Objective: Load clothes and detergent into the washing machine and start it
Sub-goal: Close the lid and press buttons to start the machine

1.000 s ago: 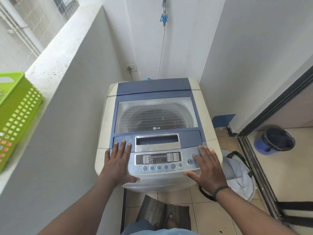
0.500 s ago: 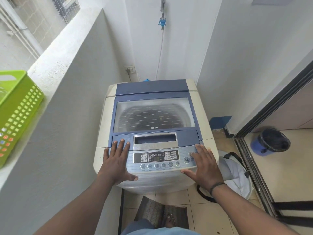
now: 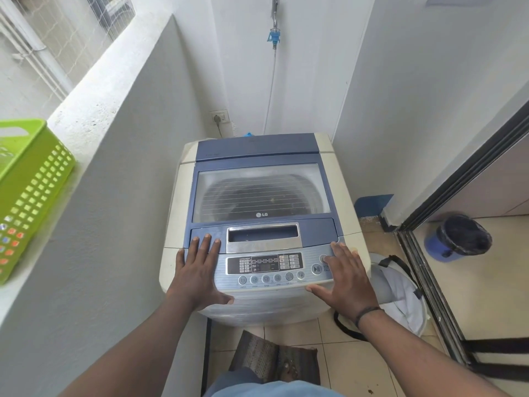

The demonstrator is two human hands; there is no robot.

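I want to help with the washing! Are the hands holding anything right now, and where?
Nothing is held. The left hand and right hand lie flat, with straight fingers, on the front of the washing machine, either side of its control panel.

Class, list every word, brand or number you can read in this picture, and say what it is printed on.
"LG": on the washing machine lid, below its window.
"STA…" and "PAU…": beside the start/pause button, partly covered by the right hand.
Control panel button labels and display: too small to read.
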